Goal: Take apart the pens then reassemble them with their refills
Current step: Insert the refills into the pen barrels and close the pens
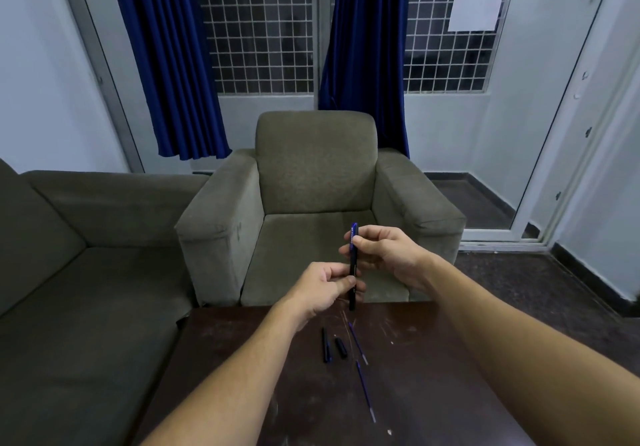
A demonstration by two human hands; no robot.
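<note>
1. Pen point(353, 265) is held near-upright in the air over the far edge of the table point(433, 359), in front of the armchair point(311, 203). My right hand point(384, 255) pinches the upper blue part w/ thumb + fingers; my left hand point(325, 288) pinches the lower black part. Both closed on the same pen, neither spread.
2. Already on the table, well below my hands: black barrel piece point(326, 345), short black cap-like piece point(340, 347) just beside it, two thin blue refills, nearer one point(366, 392) and farther one point(358, 343). Can't tell if any small part is missing, too small to see.
3. Risk A: I pull/twist too hard and the halves pop apart. Lower piece or refill flies off; I'm at the table edge, so it likely lands on the floor or the sofa point(69, 272).
4. Risk B: grip is fingertip only. If the left pinch slips, the pen drops tip-first onto the loose parts and scatters them. Refills are round, so they'd prob roll.
5. Risk C: bending while pulling. Off-axis force could kink the refill inside or crack the joint. Keep the pull straight along the axis.
6. Risk D: parts mix-up. Two refills + loose pieces lie near each other; adding a third set w/o order makes reassembly guesswork.
7. Dark parts on a dark tabletop in dim light = easy to lose sight of.
</note>
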